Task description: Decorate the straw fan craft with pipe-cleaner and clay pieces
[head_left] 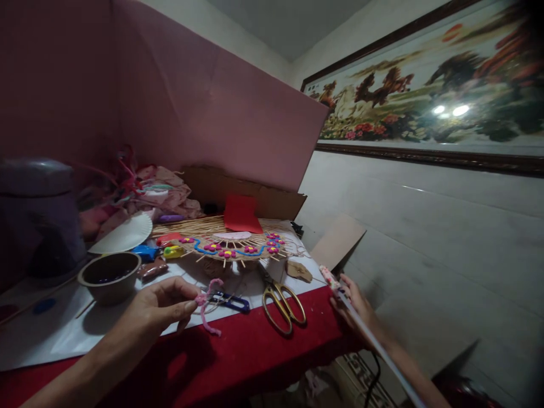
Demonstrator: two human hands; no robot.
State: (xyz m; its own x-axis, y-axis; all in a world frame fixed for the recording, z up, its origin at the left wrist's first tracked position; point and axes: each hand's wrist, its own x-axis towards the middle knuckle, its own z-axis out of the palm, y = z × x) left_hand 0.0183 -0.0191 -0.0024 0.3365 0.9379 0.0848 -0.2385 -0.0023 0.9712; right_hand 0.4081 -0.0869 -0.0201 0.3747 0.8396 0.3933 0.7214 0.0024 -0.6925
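Note:
Between the thumb and fingertips of my left hand [164, 303] is a looped piece of pink pipe cleaner [209, 317], its ends hanging loose above the table's front edge. My right hand [351, 294], off the table's right corner, is closed around a floral-patterned glue gun [329, 277] with a long pale glue stick [378, 343] running back from it. A blue-handled cutter [236, 303] lies just behind the pipe cleaner. Gold-handled scissors [284, 309] rest on the table between my hands. Farther back sits a fan-shaped craft piece [232, 249] with pink clay flowers, a blue wavy line and thin sticks.
A dark-filled bowl [109, 277] stands left, near a folded white paper plate [127, 233] and a large cylindrical container [38, 221]. Small coloured packets [153, 269] lie beside the bowl. Red paper [242, 212], thin sticks and a cardboard strip [272, 198] are at the back.

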